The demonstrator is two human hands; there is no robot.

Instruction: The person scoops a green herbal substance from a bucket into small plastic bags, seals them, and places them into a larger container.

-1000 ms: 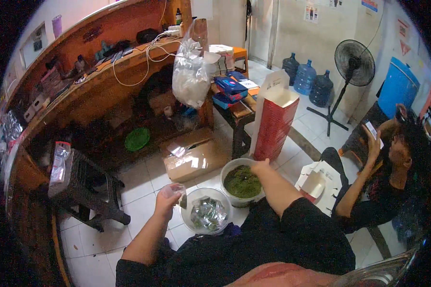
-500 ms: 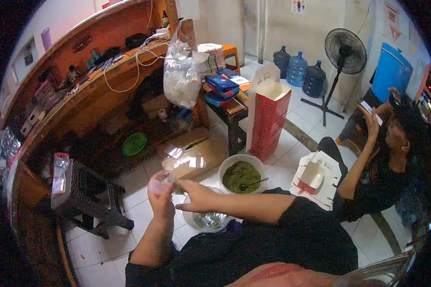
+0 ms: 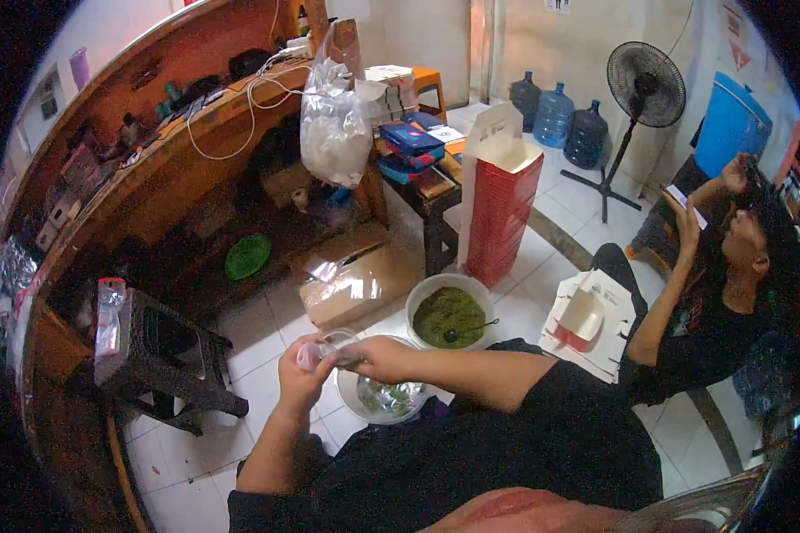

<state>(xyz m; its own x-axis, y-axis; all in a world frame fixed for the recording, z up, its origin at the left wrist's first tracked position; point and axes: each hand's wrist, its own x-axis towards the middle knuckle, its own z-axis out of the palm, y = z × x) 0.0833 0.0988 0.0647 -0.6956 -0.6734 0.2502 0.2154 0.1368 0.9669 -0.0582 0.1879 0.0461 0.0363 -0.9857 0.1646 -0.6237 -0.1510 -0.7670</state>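
Observation:
In front of me, my left hand (image 3: 300, 373) is closed around a small pinkish, see-through piece of plastic (image 3: 309, 356), which looks like a little bag. My right hand (image 3: 380, 359) meets it from the right, fingers pinched on clear plastic (image 3: 341, 338) between the two hands. Whether this is one bag or two I cannot make out. Below the hands sits a white tub (image 3: 350, 401) holding small clear packets (image 3: 389, 396) with green contents. Just beyond, a white basin (image 3: 412, 313) contains a crumbly green mass (image 3: 446, 313) and a dark spoon (image 3: 473, 330).
A cardboard box (image 3: 356, 289) lies beyond the hands, near a tall stack of red cartons (image 3: 504, 213). Left stands a dark plastic stool (image 3: 164, 346). At right, another person (image 3: 676, 293) sits holding a phone, beside flattened cartons (image 3: 609, 324). A fan (image 3: 646, 84) stands behind.
My hands have come together, the left shifting slightly down and right. Clear plastic now shows spread between them. The other person stays seated with the phone.

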